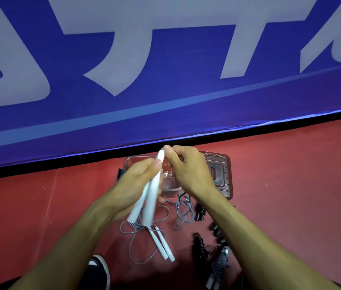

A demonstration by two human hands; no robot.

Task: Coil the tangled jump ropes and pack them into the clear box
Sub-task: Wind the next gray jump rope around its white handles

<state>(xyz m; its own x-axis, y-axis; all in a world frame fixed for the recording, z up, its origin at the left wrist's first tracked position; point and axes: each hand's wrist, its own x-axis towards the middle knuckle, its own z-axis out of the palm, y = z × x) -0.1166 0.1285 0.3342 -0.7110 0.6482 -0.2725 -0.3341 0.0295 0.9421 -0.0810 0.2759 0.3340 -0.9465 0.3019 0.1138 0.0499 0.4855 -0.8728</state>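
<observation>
- Your left hand (138, 181) grips two white handles (149, 195) side by side; your right hand (186, 166) pinches their top end
- The clear box (169, 188) sits just behind both hands, at twelve o'clock
- Grey cord (142, 243) trails on the red floor (291, 174) at six o'clock

Red floor (291, 174), blue banner (165, 114) with large pale lettering, black strip along its base

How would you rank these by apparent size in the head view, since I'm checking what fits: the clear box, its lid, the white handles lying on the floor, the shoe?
1. Lid, though the right arm covers part.
2. Clear box, mostly hidden behind the hands, so unsure against the lid.
3. Shoe, cropped and nearer the camera.
4. White handles, slimmest.
</observation>
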